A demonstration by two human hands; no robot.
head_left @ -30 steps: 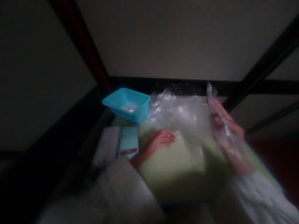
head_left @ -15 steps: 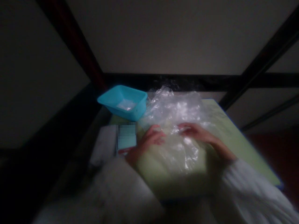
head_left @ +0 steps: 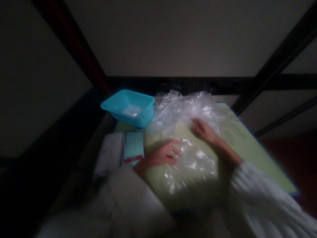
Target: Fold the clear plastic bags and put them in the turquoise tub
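Observation:
My left hand rests at the left edge of a crinkled clear plastic bag that lies flat on the green table top. Its fingers are bent and spread apart over the film. Farther forward and to the right, my right hand is at the near edge of a loose pile of clear plastic bags. The fingers there are loosely curved with a gap below them; contact with the film is blurred. A strip of bare green surface shows between the pile and the nearer bag.
A turquoise plastic basin with something whitish inside stands at the back left. Nearer me lie a pale green pixelated item with a red strip and a whitish block-like thing. A wall with dark beams rises behind the table.
My right hand has moved forward to the pile, and my left hand slightly toward me. The nearer bag has shifted toward me, and a gap now separates it from the pile.

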